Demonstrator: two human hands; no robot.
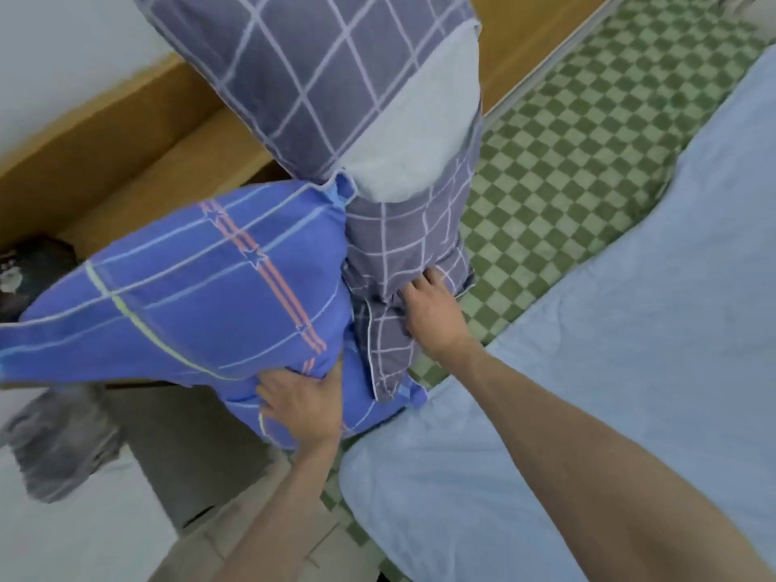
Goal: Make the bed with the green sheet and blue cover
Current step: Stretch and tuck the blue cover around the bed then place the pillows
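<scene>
Two pillows in hand, held off the head end of the bed. Left hand (300, 407) spread against the lower end of the blue plaid pillow (180, 296), fingers partly curled into the cloth; true grip or mere press not resolvable. Right hand (428, 312) bunching the loose open end of the grey grid pillowcase (403, 262), fingers curled round the fabric. White pillow insert (420, 132) showing through the case opening above that hand.

Green checked sheet (588, 161) laid on the mattress, exposed just right of the grey pillow. Pale blue cover (609, 371) spread over the sheet, further right and below, its near edge rumpled. Wooden headboard (126, 153) left of and behind the pillows.

Handling, as judged: pillows light, soft, bulky; sagging under own weight, insert apt to slip from the open case. Best hold at corners or the seamed end, not mid-body. Cover limp, easily dragged; take by its edge and corners to smooth.
</scene>
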